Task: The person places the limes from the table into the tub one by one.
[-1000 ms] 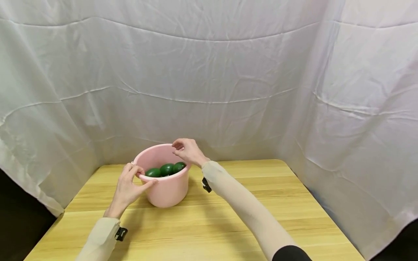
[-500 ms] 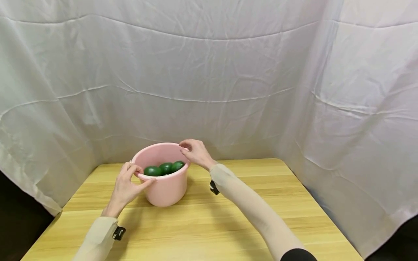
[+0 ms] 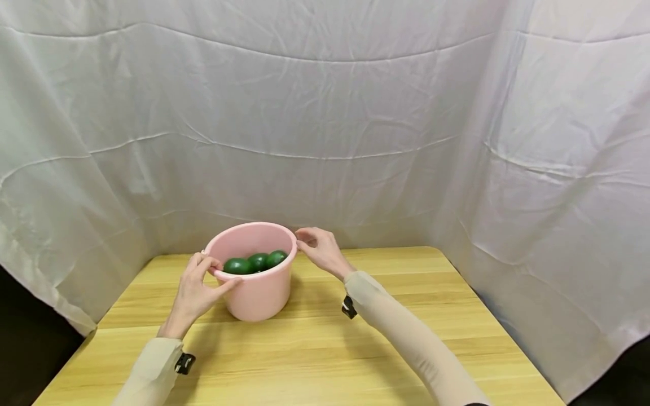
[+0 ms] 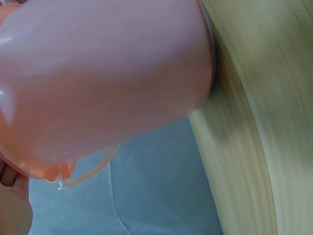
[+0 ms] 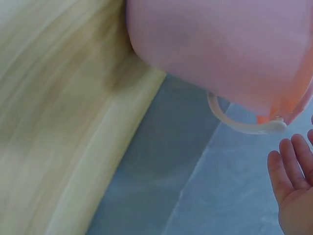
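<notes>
A pink plastic bucket (image 3: pixel 258 301) stands upright on the left half of the wooden table. Inside it lie smooth dark green avocados (image 3: pixel 237 266), three of them showing. My left hand (image 3: pixel 197 288) grips the near left rim, thumb along the outer wall and fingers over the edge. Just off the right side of the rim is my right hand (image 3: pixel 325 251), fingertips beside the edge. In the right wrist view its fingers (image 5: pixel 292 159) are fairly straight and hold nothing. The bucket's pale handle (image 5: pixel 244 127) hangs down on the far side.
The yellow wood-grain table (image 3: pixel 325 349) reaches to pale grey cloth (image 3: pixel 325 113) hanging behind and at both sides. Dark gaps show beyond the cloth at the lower left and right corners.
My right hand has moved from above the bucket's opening rightward and slightly down, to just outside the rim. The left hand keeps its hold, and the bucket and avocados stay put.
</notes>
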`<state>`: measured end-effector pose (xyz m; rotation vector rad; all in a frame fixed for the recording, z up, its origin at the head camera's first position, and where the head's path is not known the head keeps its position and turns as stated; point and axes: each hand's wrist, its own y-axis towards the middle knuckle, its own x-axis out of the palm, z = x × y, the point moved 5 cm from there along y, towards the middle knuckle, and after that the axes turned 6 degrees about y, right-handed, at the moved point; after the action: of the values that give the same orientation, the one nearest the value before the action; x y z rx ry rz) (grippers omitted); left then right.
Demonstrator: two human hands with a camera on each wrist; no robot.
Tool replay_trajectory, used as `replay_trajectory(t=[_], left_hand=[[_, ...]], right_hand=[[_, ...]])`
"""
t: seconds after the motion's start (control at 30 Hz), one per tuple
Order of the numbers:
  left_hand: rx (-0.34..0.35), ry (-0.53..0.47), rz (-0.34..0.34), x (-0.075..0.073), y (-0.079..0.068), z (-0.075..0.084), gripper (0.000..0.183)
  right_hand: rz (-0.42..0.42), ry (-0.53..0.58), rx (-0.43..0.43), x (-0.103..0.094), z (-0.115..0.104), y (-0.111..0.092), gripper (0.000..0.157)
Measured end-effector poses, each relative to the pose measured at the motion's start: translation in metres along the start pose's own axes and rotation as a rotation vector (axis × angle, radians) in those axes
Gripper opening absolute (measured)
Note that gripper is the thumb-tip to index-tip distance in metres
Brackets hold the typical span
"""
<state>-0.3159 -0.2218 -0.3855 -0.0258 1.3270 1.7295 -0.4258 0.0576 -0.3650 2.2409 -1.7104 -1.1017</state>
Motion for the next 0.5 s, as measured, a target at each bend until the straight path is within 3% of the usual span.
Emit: replay_trajectory(t=[0.5], left_hand=[[0.010,0.022,0.020,-0.003,-0.001,0.003,0.046]], right_hand=[[0.009,-0.133,-0.034,-0.018,0.012,-0.042,0.033]])
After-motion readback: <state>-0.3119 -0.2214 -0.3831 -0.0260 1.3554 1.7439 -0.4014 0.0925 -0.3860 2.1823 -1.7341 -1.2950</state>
